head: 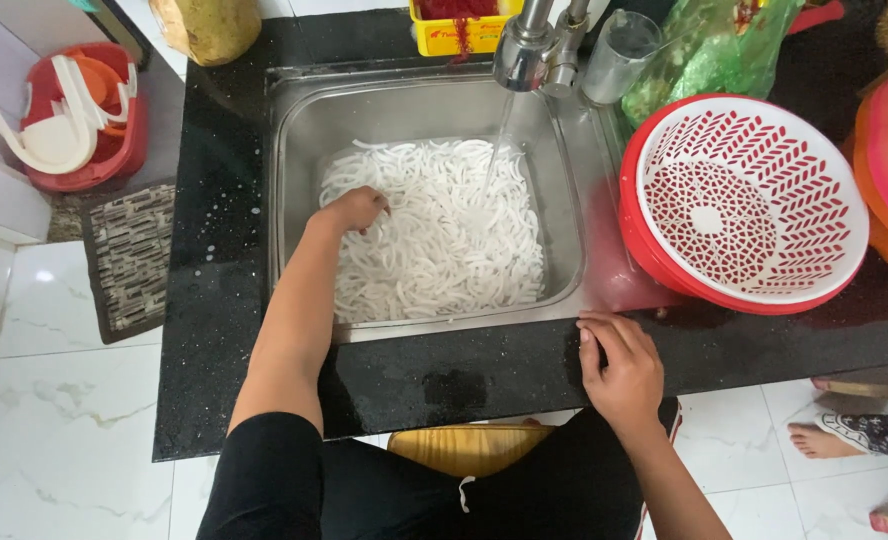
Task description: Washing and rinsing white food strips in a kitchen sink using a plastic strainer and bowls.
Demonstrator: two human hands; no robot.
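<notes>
Left hand (354, 209) sits in the steel sink (294, 120), fingers curled loosely down into the white noodle strips (444, 240), touching them, not clearly gripping any. Strips fill the basin, spreading mostly to the right of that hand, under the running tap (536, 45). Right hand (619, 368) lies flat and open on the black counter (214, 300) edge, well apart from strips; left is nearer. Red-white colander (749, 200) stands right of sink
</notes>
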